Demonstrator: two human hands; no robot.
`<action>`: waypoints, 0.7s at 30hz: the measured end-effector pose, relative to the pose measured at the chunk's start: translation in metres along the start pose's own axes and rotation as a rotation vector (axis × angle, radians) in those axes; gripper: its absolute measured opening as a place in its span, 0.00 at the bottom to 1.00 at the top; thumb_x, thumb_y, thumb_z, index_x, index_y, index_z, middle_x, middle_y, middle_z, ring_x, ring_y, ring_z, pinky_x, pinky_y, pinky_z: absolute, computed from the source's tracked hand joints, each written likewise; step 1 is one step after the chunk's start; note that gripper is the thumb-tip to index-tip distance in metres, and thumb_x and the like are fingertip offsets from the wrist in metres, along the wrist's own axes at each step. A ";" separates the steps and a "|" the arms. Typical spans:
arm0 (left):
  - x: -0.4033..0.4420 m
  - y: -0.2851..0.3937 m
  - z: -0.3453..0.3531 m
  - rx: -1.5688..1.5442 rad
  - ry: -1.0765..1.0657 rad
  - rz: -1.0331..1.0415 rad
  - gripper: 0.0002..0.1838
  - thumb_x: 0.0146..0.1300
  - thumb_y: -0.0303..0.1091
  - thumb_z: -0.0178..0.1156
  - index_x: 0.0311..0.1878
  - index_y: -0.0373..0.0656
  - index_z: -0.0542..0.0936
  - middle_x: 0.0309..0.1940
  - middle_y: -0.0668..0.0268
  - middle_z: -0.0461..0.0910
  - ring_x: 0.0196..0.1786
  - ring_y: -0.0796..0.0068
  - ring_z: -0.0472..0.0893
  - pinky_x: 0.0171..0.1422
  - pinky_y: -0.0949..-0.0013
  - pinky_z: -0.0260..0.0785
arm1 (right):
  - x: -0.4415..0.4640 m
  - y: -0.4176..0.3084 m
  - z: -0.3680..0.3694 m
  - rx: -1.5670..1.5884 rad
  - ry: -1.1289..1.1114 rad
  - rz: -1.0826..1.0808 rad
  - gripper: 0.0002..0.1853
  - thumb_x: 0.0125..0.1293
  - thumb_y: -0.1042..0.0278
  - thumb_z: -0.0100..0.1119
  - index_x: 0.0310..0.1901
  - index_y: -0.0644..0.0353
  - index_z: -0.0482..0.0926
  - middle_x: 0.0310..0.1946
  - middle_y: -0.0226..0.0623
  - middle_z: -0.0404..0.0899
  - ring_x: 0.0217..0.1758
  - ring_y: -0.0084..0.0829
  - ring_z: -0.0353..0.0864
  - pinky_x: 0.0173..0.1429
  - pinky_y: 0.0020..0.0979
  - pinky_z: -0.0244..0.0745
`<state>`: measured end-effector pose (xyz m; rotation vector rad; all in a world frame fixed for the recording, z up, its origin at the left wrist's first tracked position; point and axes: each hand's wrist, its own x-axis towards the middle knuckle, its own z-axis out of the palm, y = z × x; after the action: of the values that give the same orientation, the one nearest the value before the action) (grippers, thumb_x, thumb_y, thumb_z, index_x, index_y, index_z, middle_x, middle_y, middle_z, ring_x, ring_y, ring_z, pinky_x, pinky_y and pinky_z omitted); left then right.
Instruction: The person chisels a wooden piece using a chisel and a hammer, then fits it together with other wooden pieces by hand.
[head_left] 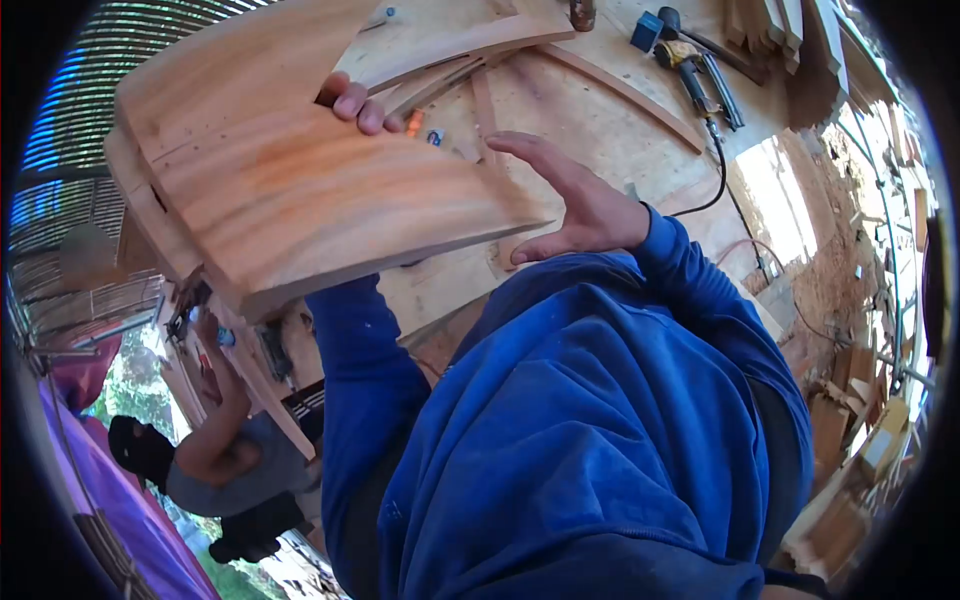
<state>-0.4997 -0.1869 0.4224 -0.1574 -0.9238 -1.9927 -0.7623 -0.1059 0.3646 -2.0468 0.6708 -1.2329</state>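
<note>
A broad wooden panel (290, 190) with a notched edge is raised in front of me, its grain streaked orange and tan. My left hand (360, 108) grips it from beneath; only fingertips show, curled over the notch edge, and the palm is hidden behind the wood. Just off the panel's pointed right corner, my right hand (585, 200) is open, thumb and fingers spread with nothing in between. Behind the panel, a curved wooden piece (465, 42) lies on the plywood worktable (560, 110).
A nail gun (690, 75) with an air hose (722, 180) lies on the table beside a hammer (710, 45) and a small blue box (647, 30). Cut wooden pieces (770, 25) are stacked at top right. Another person (235, 450) works at lower left.
</note>
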 end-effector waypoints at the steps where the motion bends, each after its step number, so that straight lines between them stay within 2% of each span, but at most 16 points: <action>1: 0.006 -0.023 0.023 0.081 0.117 0.124 0.25 0.76 0.47 0.44 0.64 0.37 0.69 0.45 0.64 0.76 0.54 0.65 0.74 0.69 0.55 0.61 | 0.000 0.011 0.000 0.033 -0.051 -0.019 0.39 0.55 0.57 0.75 0.66 0.61 0.67 0.56 0.45 0.77 0.59 0.43 0.78 0.64 0.38 0.72; 3: 0.019 -0.074 0.053 0.267 0.356 0.407 0.30 0.74 0.54 0.45 0.66 0.38 0.68 0.52 0.63 0.75 0.60 0.65 0.71 0.72 0.55 0.58 | -0.003 0.044 -0.001 -0.036 0.176 0.095 0.41 0.54 0.60 0.77 0.66 0.63 0.66 0.58 0.45 0.76 0.59 0.34 0.77 0.63 0.33 0.72; 4: 0.024 -0.096 0.059 0.370 0.479 0.560 0.32 0.73 0.57 0.46 0.67 0.39 0.67 0.56 0.62 0.74 0.63 0.65 0.69 0.73 0.55 0.56 | -0.001 0.048 -0.009 -0.010 0.303 0.179 0.36 0.52 0.63 0.78 0.61 0.64 0.71 0.52 0.41 0.80 0.51 0.29 0.80 0.55 0.29 0.74; 6: 0.023 -0.136 0.049 0.318 0.583 0.645 0.30 0.73 0.56 0.45 0.68 0.44 0.67 0.63 0.63 0.71 0.65 0.67 0.68 0.73 0.55 0.55 | -0.014 0.074 -0.037 -0.101 0.178 0.284 0.29 0.52 0.62 0.78 0.53 0.67 0.77 0.40 0.38 0.83 0.40 0.26 0.81 0.46 0.29 0.76; 7: 0.016 -0.156 0.039 0.396 0.617 0.658 0.29 0.73 0.55 0.46 0.67 0.44 0.68 0.64 0.63 0.71 0.66 0.67 0.67 0.74 0.55 0.53 | -0.023 0.090 -0.047 -0.079 0.136 0.268 0.29 0.52 0.62 0.78 0.53 0.67 0.77 0.40 0.38 0.83 0.40 0.26 0.81 0.46 0.29 0.76; 9: 0.009 -0.191 0.027 0.494 0.670 0.681 0.28 0.73 0.54 0.47 0.66 0.45 0.70 0.64 0.63 0.71 0.67 0.68 0.67 0.74 0.56 0.51 | -0.039 0.117 -0.061 0.025 -0.020 0.261 0.28 0.52 0.59 0.79 0.51 0.66 0.79 0.33 0.39 0.84 0.37 0.26 0.84 0.44 0.25 0.77; 10: 0.010 -0.206 0.026 0.374 0.703 0.759 0.27 0.71 0.51 0.48 0.64 0.43 0.71 0.64 0.63 0.71 0.67 0.68 0.66 0.75 0.56 0.50 | -0.041 0.122 -0.066 0.047 -0.043 0.249 0.28 0.52 0.59 0.79 0.51 0.66 0.79 0.33 0.39 0.84 0.37 0.26 0.84 0.44 0.25 0.77; 11: 0.007 -0.218 0.023 0.252 0.732 0.836 0.25 0.70 0.48 0.49 0.62 0.41 0.73 0.63 0.63 0.72 0.68 0.68 0.66 0.75 0.57 0.49 | -0.044 0.126 -0.071 0.053 -0.062 0.237 0.27 0.52 0.59 0.79 0.48 0.67 0.79 0.30 0.37 0.82 0.33 0.24 0.81 0.39 0.25 0.74; 12: -0.002 -0.228 0.011 0.266 0.754 0.852 0.25 0.70 0.48 0.49 0.62 0.41 0.73 0.63 0.63 0.72 0.68 0.68 0.66 0.75 0.57 0.49 | -0.048 0.130 -0.076 0.059 -0.081 0.232 0.26 0.52 0.58 0.79 0.45 0.68 0.79 0.28 0.36 0.80 0.30 0.22 0.78 0.33 0.24 0.72; 14: -0.018 -0.250 -0.010 0.434 0.598 0.788 0.26 0.65 0.43 0.50 0.63 0.38 0.73 0.65 0.63 0.71 0.70 0.67 0.64 0.76 0.58 0.46 | -0.054 0.147 -0.082 0.050 -0.136 0.185 0.27 0.52 0.56 0.79 0.46 0.68 0.79 0.28 0.35 0.81 0.29 0.21 0.78 0.32 0.23 0.70; 16: -0.015 -0.256 -0.012 0.414 0.657 0.812 0.27 0.64 0.41 0.50 0.64 0.37 0.70 0.65 0.62 0.71 0.71 0.67 0.63 0.77 0.59 0.46 | -0.050 0.158 -0.082 0.097 -0.152 0.126 0.28 0.52 0.55 0.79 0.47 0.67 0.78 0.28 0.36 0.81 0.29 0.21 0.78 0.32 0.24 0.70; 17: -0.014 -0.256 -0.012 0.399 0.706 0.831 0.28 0.63 0.38 0.50 0.66 0.37 0.68 0.65 0.60 0.71 0.71 0.67 0.62 0.77 0.59 0.45 | -0.046 0.161 -0.084 0.098 -0.208 0.152 0.29 0.53 0.55 0.78 0.48 0.67 0.78 0.28 0.38 0.81 0.28 0.26 0.80 0.33 0.26 0.72; 18: -0.015 -0.259 -0.014 0.397 0.709 0.838 0.28 0.63 0.38 0.50 0.66 0.37 0.68 0.65 0.60 0.71 0.71 0.67 0.62 0.77 0.59 0.45 | -0.043 0.168 -0.085 0.097 -0.216 0.151 0.29 0.53 0.55 0.78 0.48 0.67 0.78 0.28 0.38 0.81 0.28 0.26 0.80 0.33 0.26 0.72; 20: -0.019 -0.262 -0.017 0.393 0.796 0.699 0.26 0.65 0.39 0.50 0.63 0.34 0.72 0.64 0.60 0.72 0.71 0.65 0.64 0.76 0.61 0.49 | -0.042 0.192 -0.084 0.083 -0.299 0.104 0.28 0.53 0.55 0.77 0.47 0.67 0.78 0.29 0.42 0.82 0.29 0.32 0.82 0.34 0.28 0.74; 21: -0.024 -0.259 -0.011 0.387 0.789 0.713 0.26 0.65 0.39 0.50 0.63 0.34 0.72 0.64 0.60 0.72 0.71 0.65 0.64 0.76 0.61 0.49 | -0.043 0.208 -0.085 0.100 -0.348 0.115 0.28 0.53 0.55 0.77 0.48 0.67 0.78 0.30 0.45 0.82 0.31 0.38 0.83 0.36 0.32 0.76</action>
<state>-0.6852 -0.0977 0.2625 0.4377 -0.5845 -1.0349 -0.8768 -0.2351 0.2141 -2.0396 0.5402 -0.8010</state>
